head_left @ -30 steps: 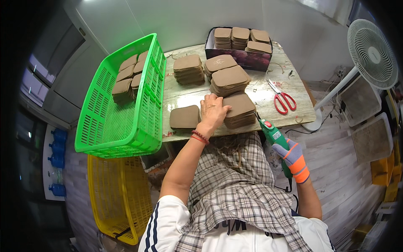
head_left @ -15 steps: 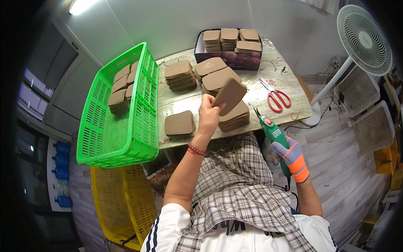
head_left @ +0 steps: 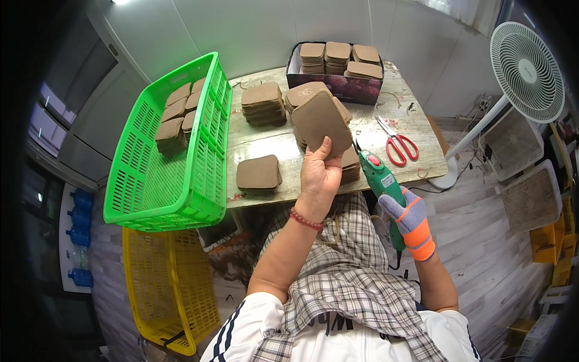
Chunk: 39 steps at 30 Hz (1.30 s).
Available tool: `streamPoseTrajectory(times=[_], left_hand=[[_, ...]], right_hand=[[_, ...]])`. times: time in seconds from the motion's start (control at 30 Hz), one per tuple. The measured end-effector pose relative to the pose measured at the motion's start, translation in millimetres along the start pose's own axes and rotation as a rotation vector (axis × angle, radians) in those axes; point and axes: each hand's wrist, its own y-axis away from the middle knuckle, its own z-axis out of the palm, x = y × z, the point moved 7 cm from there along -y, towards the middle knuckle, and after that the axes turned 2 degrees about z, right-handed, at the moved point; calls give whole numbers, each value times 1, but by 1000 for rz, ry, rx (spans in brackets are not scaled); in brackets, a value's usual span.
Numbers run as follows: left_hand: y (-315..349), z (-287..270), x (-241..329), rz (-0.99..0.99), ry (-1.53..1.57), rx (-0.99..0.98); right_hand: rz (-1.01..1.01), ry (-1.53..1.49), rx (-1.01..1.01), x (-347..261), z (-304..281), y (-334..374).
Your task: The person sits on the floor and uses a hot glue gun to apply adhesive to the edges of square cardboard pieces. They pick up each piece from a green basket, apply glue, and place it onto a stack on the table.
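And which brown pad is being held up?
The brown pad in the bare left hand; the others lie piled on the table, in the green basket or in the box.

Bright feed on my monitor now, cool white light across the counter (head_left: 425, 136), and there's a hot patch of glare on its bare top, left of centre! A lamp (head_left: 120, 2) just pokes in as a white sliver at the top edge. The brown pad (head_left: 322, 123) reads clean for me, no obvious smear. Under the counter it drops into murky shadow, and the left side is dim around a lavender-lit window (head_left: 54, 131). Floor (head_left: 482, 247) planks bow outward; black vignette swallows my corners.
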Motion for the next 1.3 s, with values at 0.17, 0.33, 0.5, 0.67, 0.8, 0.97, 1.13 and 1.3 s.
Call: streamPoseTrajectory(times=[0.17,0.33,0.5,0.67,0.8,0.97,1.13,1.3], left_hand=[[7,-3,-8,-25,-52,-42],[23,-7,-22,-100,-120,-112],[35,-23,-33,-154,-185,-73],[37,-31,-23,-136,-323,-139],[31,-27,-1,-107,-465,-206],[19,-22,30,-156,-767,-297],[21,-25,38,-321,-965,-335],[33,-41,29,-496,-998,-263]], right_hand=[[-8,-36,-27,-7,4,2],[-31,-8,25,-12,-4,1],[-39,-27,33,-13,-12,-4],[-11,-23,11,-18,-17,-2],[-3,34,-31,-17,-28,1],[41,120,-114,-18,-36,12],[63,164,-164,-16,-31,17],[69,170,-145,-17,-21,15]])
